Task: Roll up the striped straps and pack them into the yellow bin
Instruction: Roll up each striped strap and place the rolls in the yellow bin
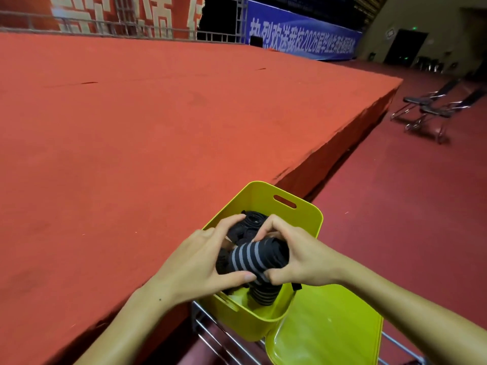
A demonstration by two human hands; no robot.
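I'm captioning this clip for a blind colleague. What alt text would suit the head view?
Two hands, left hand and right hand, grip a rolled striped strap over an open yellow bin that already holds dark rolled straps. The bin sits on a metal rack beside a red carpeted stage, with its yellow lid alongside.

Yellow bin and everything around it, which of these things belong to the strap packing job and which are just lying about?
Part of the job:
striped strap, gripped by left hand and right hand
yellow bin
dark rolled straps already in the bin

Just lying about:
yellow lid beside the bin
folding chairs
red stage
blue banner
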